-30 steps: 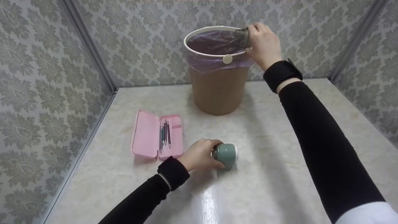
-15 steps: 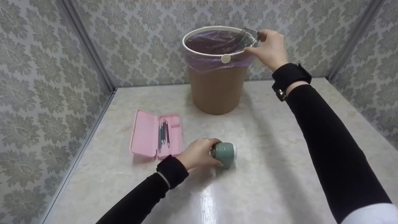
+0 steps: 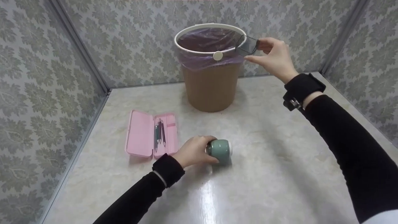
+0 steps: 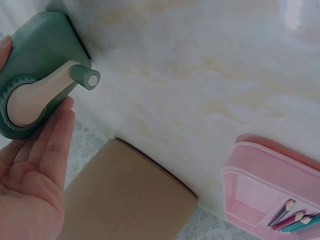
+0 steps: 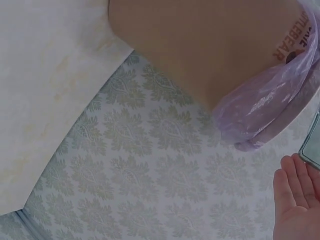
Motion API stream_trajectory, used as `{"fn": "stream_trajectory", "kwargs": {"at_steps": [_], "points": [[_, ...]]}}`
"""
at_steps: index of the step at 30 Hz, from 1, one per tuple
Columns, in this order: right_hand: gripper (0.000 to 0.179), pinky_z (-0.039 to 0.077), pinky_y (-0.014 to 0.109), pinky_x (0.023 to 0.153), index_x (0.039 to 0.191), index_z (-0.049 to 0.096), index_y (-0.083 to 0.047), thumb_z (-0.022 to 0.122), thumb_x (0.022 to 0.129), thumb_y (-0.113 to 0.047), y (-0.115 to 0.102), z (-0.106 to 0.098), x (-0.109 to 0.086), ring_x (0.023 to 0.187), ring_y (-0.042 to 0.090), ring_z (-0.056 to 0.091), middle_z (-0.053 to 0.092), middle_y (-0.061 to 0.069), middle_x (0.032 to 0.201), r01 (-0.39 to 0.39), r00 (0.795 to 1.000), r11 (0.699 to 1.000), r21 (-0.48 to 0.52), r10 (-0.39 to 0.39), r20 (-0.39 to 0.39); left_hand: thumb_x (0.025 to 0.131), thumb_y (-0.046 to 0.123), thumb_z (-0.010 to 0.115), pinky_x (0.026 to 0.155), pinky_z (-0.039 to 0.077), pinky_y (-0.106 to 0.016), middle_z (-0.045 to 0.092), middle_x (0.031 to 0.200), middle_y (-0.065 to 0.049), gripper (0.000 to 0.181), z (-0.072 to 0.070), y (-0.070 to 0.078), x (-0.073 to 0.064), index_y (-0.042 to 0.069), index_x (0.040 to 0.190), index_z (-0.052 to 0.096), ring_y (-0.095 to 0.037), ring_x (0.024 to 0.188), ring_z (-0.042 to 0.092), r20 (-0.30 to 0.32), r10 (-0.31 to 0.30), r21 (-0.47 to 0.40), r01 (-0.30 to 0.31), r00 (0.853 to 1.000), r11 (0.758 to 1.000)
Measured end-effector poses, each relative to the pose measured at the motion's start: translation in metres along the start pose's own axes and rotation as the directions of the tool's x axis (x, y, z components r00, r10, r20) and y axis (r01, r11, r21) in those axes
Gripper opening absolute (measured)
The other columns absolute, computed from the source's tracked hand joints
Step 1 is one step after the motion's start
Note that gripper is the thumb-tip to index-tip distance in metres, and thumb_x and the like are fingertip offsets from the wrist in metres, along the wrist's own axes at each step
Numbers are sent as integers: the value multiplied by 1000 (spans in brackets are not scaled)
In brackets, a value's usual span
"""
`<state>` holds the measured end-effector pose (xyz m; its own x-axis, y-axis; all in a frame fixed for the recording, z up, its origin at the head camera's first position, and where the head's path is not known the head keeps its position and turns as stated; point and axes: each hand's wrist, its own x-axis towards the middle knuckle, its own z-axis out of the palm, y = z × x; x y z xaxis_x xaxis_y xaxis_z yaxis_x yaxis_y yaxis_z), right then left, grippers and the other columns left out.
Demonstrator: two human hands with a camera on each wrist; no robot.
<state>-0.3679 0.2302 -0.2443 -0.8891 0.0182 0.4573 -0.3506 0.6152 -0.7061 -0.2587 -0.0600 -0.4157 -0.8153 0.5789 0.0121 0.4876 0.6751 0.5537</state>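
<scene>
A green hand-crank pencil sharpener point(image 3: 220, 151) lies on the table, its crank point(image 4: 42, 95) showing in the left wrist view. My left hand point(image 3: 193, 152) grips it, thumb on one side and fingers on the other. Up at the right side of the bin's rim, my right hand point(image 3: 277, 59) pinches a clear smoky shavings drawer point(image 3: 247, 45) between thumb and fingers. Only a corner of that drawer point(image 5: 313, 145) enters the right wrist view. The bin point(image 3: 211, 85) is brown with a cream rim and a purple liner bag point(image 3: 199, 62).
An open pink pencil case point(image 3: 139, 133) lies at the left of the table, with several pencils point(image 3: 159, 133) in it. Patterned wall panels point(image 3: 140, 40) stand behind the bin and along both sides.
My right hand has drawn the shavings drawer from over the bin's mouth out to the right and down, tilting it. The left hand keeps its grip on the pencil sharpener.
</scene>
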Motion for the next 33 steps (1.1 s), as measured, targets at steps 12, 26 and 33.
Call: {"fn": "stream_trajectory", "kwargs": {"at_steps": [12, 26, 33], "points": [[60, 49, 40, 113, 133, 63, 0, 87, 82, -21, 23, 8, -58, 123, 27, 66, 68, 20, 131, -49, 981, 996, 71, 34, 190, 74, 32, 92, 94, 55, -40, 75, 115, -8, 65, 0, 0, -2, 6, 128, 67, -22, 102, 68, -17, 22, 11, -22, 1000, 1000], [68, 51, 44, 109, 137, 58, 7, 87, 81, -17, 75, 33, -133, 126, 39, 65, 66, 25, 134, -130, 867, 989, 72, 78, 492, 73, 30, 92, 91, 56, -38, 76, 112, -8, 64, 1, 0, 0, 5, 127, 68, -20, 98, 69, -18, 38, 8, -37, 999, 999], [70, 51, 46, 110, 134, 59, 9, 89, 78, -19, 97, 41, -163, 124, 40, 65, 68, 25, 132, -137, 809, 989, 55, 80, 582, 73, 30, 93, 92, 57, -39, 76, 113, -9, 64, 0, -1, -1, 4, 126, 68, -21, 99, 70, -26, 39, -5, -39, 999, 999]]}}
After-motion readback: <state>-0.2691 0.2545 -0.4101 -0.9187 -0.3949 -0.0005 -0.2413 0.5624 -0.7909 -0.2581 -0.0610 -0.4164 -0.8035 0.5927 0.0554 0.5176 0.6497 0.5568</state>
